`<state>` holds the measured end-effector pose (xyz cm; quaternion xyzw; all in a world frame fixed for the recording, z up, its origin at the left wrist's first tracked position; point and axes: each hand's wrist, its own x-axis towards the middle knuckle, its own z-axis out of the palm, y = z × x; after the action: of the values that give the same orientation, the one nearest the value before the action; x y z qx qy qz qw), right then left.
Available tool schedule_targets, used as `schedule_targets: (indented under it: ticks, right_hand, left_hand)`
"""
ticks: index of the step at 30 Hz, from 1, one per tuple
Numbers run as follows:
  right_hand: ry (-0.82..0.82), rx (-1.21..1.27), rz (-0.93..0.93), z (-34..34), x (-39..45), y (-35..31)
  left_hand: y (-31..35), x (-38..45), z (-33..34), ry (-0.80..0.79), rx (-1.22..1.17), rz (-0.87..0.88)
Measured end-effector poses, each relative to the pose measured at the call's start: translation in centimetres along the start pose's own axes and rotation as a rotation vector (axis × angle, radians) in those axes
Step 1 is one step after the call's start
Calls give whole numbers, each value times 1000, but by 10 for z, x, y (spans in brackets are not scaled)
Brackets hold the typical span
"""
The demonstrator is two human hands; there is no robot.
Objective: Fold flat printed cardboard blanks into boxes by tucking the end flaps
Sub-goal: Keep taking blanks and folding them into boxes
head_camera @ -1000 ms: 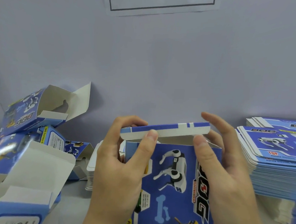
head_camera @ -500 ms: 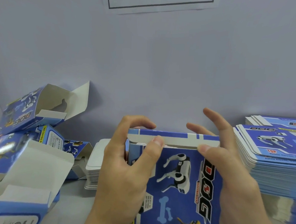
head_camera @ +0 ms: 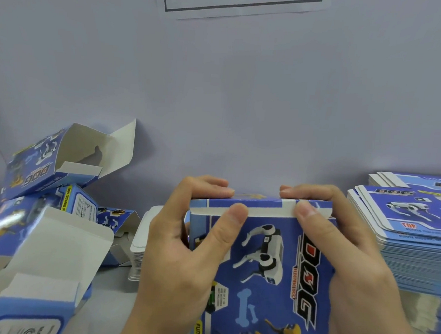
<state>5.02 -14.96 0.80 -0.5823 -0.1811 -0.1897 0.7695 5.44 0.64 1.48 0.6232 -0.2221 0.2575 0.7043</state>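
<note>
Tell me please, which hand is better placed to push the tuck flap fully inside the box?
Probably the right hand: its thumb already presses on the tuck flap. The left hand grips the box side and steadies it, thumb just under the flap.

Blue printed cardboard box [head_camera: 260, 266]: bottom cut off by the lower edge; far side hidden behind its front panel.
Left hand [head_camera: 181, 264]: wrist out of frame; fingers [head_camera: 208, 185] curl over the top, tips hidden.
Right hand [head_camera: 357, 271]: blurred along its outer side.
White paper sheet with black border [head_camera: 243, 2]: top cut off.
Stack of flat blue blanks [head_camera: 414, 243]: right of the fingers, cut off.
</note>
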Motion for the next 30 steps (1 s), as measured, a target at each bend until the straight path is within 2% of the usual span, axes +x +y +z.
schedule_targets:
  ticks: [7,10,14,18,21,30]
  right_hand:
    - [-24,55,-41,-3,0,2]
    - [35,-12,-64,1,-1,2]
    - [67,-48,-81,0,-2,3]
    - [23,48,-66,-3,-4,4]
    - [-62,26,-78,-1,-5,2]
    - [47,-62,-93,-1,-2,0]
  left_hand:
    - [-3,2,9,97,128,76]
    - [-5,2,10,110,57,35]
    - [-5,2,8,98,26,19]
    - [1,1,8,6,51,61]
    - [2,3,1,-19,30,56]
    - [-5,3,3,-5,103,140]
